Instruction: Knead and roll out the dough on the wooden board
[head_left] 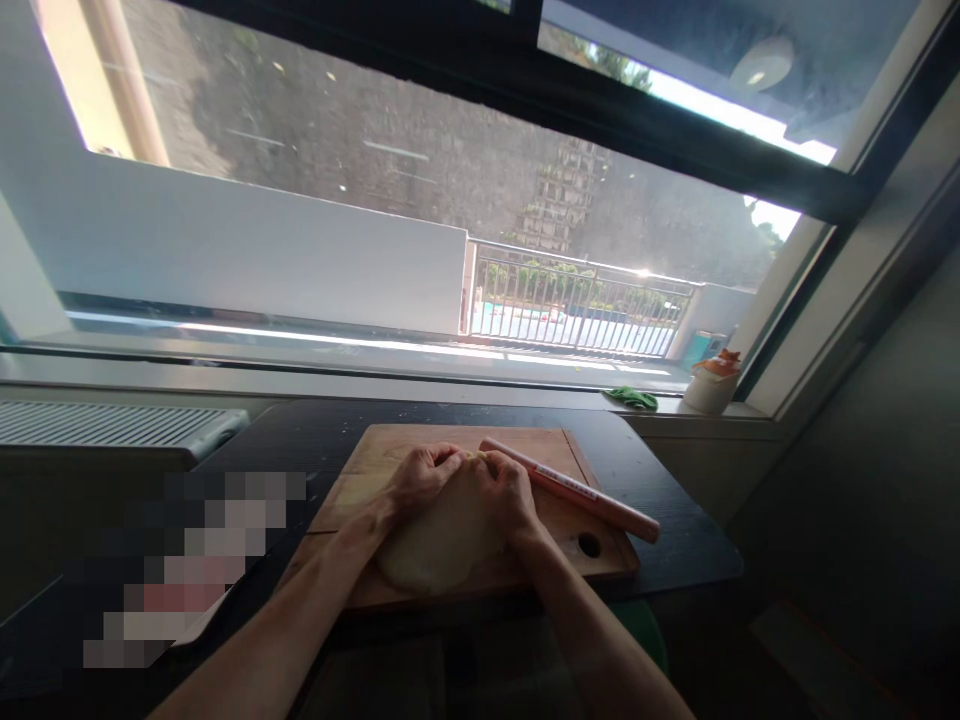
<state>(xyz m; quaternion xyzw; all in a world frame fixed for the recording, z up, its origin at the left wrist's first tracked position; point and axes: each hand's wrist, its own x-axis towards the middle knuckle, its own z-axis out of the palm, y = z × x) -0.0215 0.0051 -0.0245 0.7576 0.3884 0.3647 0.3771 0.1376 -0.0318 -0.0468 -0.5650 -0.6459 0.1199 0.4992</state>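
Note:
A flat, pale sheet of dough point(442, 545) lies on a wooden cutting board point(555, 560). Both hands meet at the dough's far edge. My left hand point(424, 475) has its fingers closed on that edge, thumb toward the middle. Close beside it, my right hand point(508, 485) also pinches the edge, with its fingers curled. A small bit of dough shows between the fingertips. Just right of my right hand, a wooden rolling pin point(600, 500) with a printed label lies slantwise across the board and past its right edge.
The board rests on a dark table point(675, 530) before a large window. A blurred-out patch point(195, 570) covers something at the table's left. On the sill are a green cloth point(632, 398) and a white container point(710, 390). A radiator point(120, 425) stands at the left; something green point(641, 630) shows below the table.

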